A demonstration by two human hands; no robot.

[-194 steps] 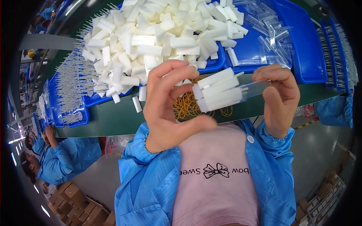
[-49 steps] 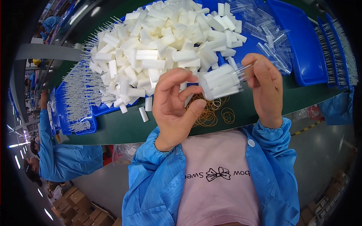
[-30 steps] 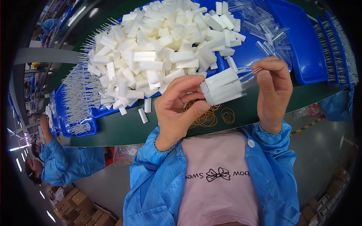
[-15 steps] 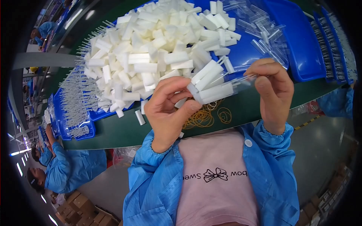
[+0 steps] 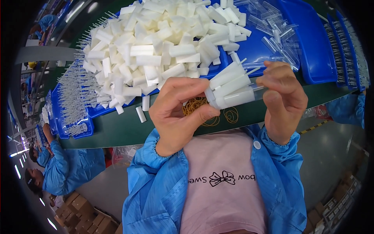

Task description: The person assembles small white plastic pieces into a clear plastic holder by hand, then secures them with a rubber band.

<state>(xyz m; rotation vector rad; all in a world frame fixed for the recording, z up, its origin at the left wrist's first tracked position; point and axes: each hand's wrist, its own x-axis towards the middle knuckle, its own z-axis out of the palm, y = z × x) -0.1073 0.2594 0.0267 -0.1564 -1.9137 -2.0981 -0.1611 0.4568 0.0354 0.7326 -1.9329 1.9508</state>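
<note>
My left hand (image 5: 177,111) grips a bundle of white cylinders (image 5: 233,86) at its near end, thumb below and fingers above. A translucent band (image 5: 211,97) shows at the gripped end. Thin white sticks (image 5: 251,71) poke out of the bundle's other end, toward my right hand. My right hand (image 5: 283,103) has its fingers curled around the end of a clear tube (image 5: 258,88), which meets the lowest cylinder. Part of that tube is hidden by the fingers. Beneath the bundle, tan rubber bands (image 5: 194,106) lie on the green table (image 5: 163,126).
A large heap of white cylinders (image 5: 156,50) covers a blue tray (image 5: 243,54). Clear tubes (image 5: 278,37) lie at its right. Many thin-stemmed pieces (image 5: 76,95) fill the left tray. Blue racks (image 5: 343,50) stand far right. A co-worker in blue (image 5: 64,169) is at the left.
The bundle and both hands have shifted slightly right. The cylinders now sit fanned, with sticks showing at their far ends. My right fingers have drawn in closer to the clear tube.
</note>
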